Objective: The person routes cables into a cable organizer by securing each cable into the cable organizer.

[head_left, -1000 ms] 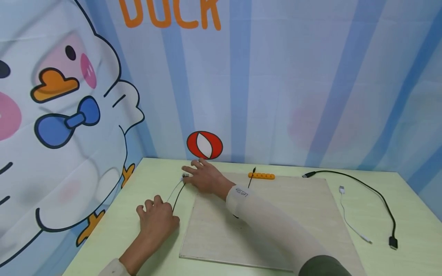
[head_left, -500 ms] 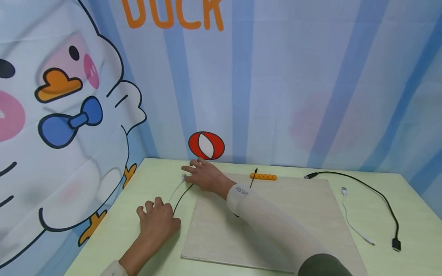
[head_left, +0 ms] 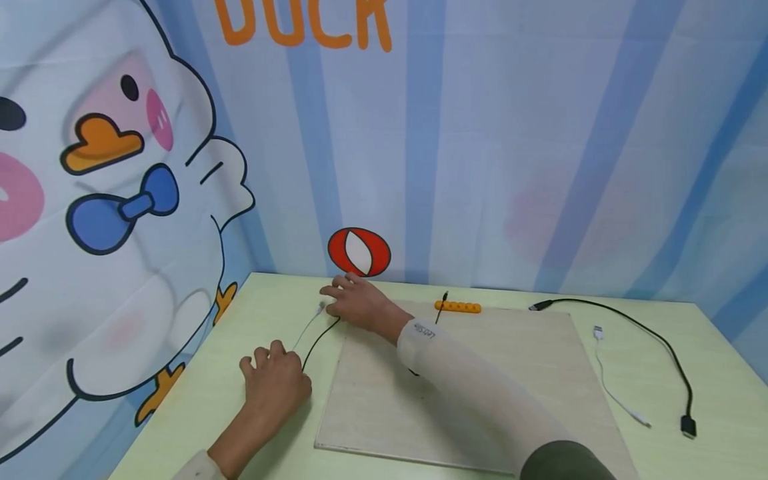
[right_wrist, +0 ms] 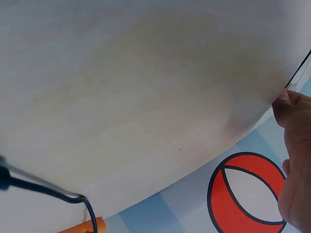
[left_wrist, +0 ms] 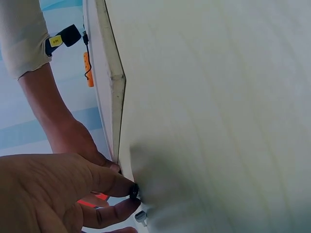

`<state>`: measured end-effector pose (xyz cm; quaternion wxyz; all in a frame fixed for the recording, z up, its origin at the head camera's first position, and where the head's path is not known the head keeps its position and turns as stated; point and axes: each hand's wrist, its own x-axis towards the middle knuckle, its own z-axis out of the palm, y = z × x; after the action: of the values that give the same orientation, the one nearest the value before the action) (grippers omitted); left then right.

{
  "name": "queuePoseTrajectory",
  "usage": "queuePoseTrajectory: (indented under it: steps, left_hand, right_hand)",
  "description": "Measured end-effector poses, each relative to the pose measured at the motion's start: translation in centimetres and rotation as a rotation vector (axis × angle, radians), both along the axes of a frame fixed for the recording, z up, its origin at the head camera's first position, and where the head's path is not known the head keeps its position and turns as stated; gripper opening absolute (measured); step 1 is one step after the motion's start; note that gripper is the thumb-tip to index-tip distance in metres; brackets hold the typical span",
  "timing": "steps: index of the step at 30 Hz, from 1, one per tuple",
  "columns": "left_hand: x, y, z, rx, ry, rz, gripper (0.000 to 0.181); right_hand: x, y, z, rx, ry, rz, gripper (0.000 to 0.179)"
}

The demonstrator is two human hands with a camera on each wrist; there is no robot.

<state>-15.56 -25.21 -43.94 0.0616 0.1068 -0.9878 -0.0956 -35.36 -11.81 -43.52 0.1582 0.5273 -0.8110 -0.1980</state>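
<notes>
My left hand is low over the table's left side, its thumb and index finger pinching the black plug of a thin black cable. Further back, near the board's far left corner, my right hand pinches the other end of this cable; the fingers hide that end. Just left of the black cable lies a thin white cable, its plug beside the right fingertips. In the left wrist view, a white plug shows close to the left fingertips.
A beige board lies on the pale green table. At its back edge is an orange cable holder with a short black cable end across it. To the right lie a thick black cable and a short white cable.
The right hand has shifted slightly right with its end of the black cable, away from the white plug. The left hand stays nearly in place.
</notes>
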Motion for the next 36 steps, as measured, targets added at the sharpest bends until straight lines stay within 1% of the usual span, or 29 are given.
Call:
queuePoseTrajectory:
  steps: [3, 7, 12, 14, 20, 24, 28, 31, 36]
  left_hand:
    - [0.0, 0.0, 0.0, 0.000, -0.006, -0.001, 0.022]
    - [-0.1, -0.1, 0.1, 0.004, -0.009, 0.005, 0.022]
    - [-0.1, -0.1, 0.0, 0.011, -0.011, 0.008, 0.023]
    - [-0.1, -0.1, 0.0, 0.012, -0.005, 0.002, 0.023]
    - [-0.1, 0.1, -0.1, 0.021, 0.035, -0.014, 0.024]
    - [-0.2, 0.4, -0.1, 0.034, 0.049, -0.025, 0.021]
    - [-0.3, 1.0, -0.1, 0.032, 0.051, -0.036, 0.018]
    - [-0.4, 1.4, 0.1, 0.023, 0.052, -0.048, 0.018]
    - [-0.5, 2.0, 0.3, 0.014, 0.066, -0.066, 0.017]
  right_hand:
    - [-0.1, 0.2, 0.1, 0.011, 0.009, 0.026, 0.042]
    - [0.0, 0.7, 0.4, 0.031, 0.046, 0.076, 0.039]
    - [-0.1, 1.8, 0.9, 0.017, 0.097, 0.139, 0.033]
    - [-0.2, 2.2, 1.0, 0.028, 0.110, 0.147, 0.033]
    - [-0.6, 2.9, 1.2, 0.091, 0.100, 0.105, 0.042]
    - [-0.7, 3.4, 1.2, 0.122, 0.126, 0.078, 0.044]
    - [-0.5, 4.2, 1.2, 0.132, 0.147, 0.069, 0.043]
    - [-0.4, 4.8, 1.2, 0.123, 0.152, 0.075, 0.039]
    - [-0.3, 5.8, 1.3, 0.131, 0.171, 0.076, 0.037]
